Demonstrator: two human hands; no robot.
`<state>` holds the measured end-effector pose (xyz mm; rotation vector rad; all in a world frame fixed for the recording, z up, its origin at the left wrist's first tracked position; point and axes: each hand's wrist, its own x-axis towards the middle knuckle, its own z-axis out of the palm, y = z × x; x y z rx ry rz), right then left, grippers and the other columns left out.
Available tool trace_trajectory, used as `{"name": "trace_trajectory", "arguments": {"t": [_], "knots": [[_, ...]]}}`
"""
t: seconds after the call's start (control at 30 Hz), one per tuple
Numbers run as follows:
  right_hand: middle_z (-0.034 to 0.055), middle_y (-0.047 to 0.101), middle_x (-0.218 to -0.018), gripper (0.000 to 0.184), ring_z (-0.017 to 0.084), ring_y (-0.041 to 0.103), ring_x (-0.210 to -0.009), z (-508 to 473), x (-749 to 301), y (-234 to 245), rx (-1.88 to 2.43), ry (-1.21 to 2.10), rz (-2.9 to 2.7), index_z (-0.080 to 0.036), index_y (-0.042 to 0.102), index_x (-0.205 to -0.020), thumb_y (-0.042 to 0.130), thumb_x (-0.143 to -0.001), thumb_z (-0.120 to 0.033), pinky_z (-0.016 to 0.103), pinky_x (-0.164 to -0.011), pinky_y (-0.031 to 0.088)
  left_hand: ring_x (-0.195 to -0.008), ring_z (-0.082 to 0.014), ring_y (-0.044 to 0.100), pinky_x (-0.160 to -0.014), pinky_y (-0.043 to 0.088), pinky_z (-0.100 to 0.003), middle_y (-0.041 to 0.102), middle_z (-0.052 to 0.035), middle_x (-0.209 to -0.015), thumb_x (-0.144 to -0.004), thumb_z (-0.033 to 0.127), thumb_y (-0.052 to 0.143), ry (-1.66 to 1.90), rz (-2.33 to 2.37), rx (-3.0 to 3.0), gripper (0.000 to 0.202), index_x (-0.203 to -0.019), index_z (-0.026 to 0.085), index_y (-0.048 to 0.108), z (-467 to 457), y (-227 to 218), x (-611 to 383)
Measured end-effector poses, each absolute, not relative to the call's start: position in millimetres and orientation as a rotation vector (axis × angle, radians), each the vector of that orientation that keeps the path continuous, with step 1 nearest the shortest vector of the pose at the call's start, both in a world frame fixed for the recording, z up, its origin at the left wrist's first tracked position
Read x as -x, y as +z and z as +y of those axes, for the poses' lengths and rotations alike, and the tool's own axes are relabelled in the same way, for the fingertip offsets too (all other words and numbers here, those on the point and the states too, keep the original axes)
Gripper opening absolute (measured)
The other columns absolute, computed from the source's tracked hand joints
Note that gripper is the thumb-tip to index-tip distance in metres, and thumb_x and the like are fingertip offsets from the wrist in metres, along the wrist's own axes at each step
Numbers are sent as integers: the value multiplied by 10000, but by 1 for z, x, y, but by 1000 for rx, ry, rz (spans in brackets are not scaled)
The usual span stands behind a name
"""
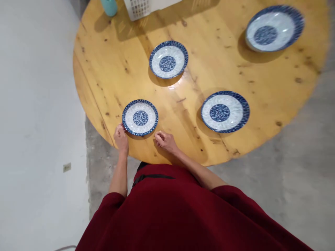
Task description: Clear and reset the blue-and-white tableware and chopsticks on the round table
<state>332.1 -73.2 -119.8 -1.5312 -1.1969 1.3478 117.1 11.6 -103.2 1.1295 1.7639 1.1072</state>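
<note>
A small blue-and-white plate [140, 117] lies near the front edge of a round wooden table [110, 62]. My left hand [120, 136] touches the plate's near-left rim, its fingers curled on the edge. Just right of that plate, my right hand [165, 140] rests on the tabletop with fingers curled in, apparently apart from the plate with nothing visible in them. A second small plate [168, 59] sits further back at the middle. A larger plate [225, 111] lies to the right. A big plate [274, 28] stands at the far right.
A teal cup [109, 7] and a white slotted basket [138, 8] stand at the table's far edge. A white wall with a socket [66, 167] is at the left. Grey concrete floor [288, 167] surrounds the table. My red garment fills the bottom.
</note>
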Motion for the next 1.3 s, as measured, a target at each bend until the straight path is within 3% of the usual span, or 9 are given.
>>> {"name": "trace_trajectory", "arguments": {"t": [0.23, 0.57, 0.77, 0.93, 1.13, 1.3], "knots": [[45, 684, -761, 277, 151, 601, -625, -85, -327, -124, 1569, 1172, -1432, -193, 667, -884, 472, -901, -388, 267, -685, 481, -745, -157, 634, -674, 484, -254, 693, -59, -810, -998, 467, 455, 1233, 1875, -1127, 411, -882, 163, 706, 12, -118, -119], [72, 725, -833, 280, 178, 611, -666, -89, -322, -131, 1654, 1107, -1471, -199, 686, -946, 471, -913, -376, 296, -713, 480, -670, -138, 667, -597, 499, -231, 721, -113, -807, -963, 596, 437, 1327, 1649, -796, 550, -920, 118, 706, 19, -120, -108], [46, 707, -782, 257, 176, 601, -675, -83, -305, -130, 1796, 897, -1457, -205, 702, -927, 486, -912, -346, 279, -732, 454, -646, -124, 655, -615, 518, -237, 697, -85, -771, -876, 633, 582, 1183, 1395, -728, 540, -949, 109, 689, 12, -106, -89], [53, 743, -861, 225, 192, 645, -778, -78, -277, -123, 2054, 630, -1233, -205, 711, -936, 500, -914, -281, 277, -765, 442, -689, -135, 691, -656, 559, -255, 720, -85, -840, -822, 568, 692, 1025, 1320, -886, 494, -1003, 108, 704, -10, -95, -28], [75, 755, -917, 261, 210, 649, -828, -84, -235, -129, 2167, 395, -954, -181, 715, -975, 466, -914, -231, 296, -776, 436, -713, -159, 709, -675, 583, -280, 736, -62, -846, -823, 506, 658, 956, 1446, -1049, 381, -972, 160, 721, -19, -93, 87], [81, 741, -920, 277, 220, 628, -861, -82, -218, -132, 2230, 266, -942, -186, 724, -958, 453, -929, -234, 299, -786, 415, -762, -173, 717, -702, 602, -291, 747, -66, -898, -835, 506, 657, 870, 1457, -1142, 367, -999, 188, 738, -16, -85, 126]]}}
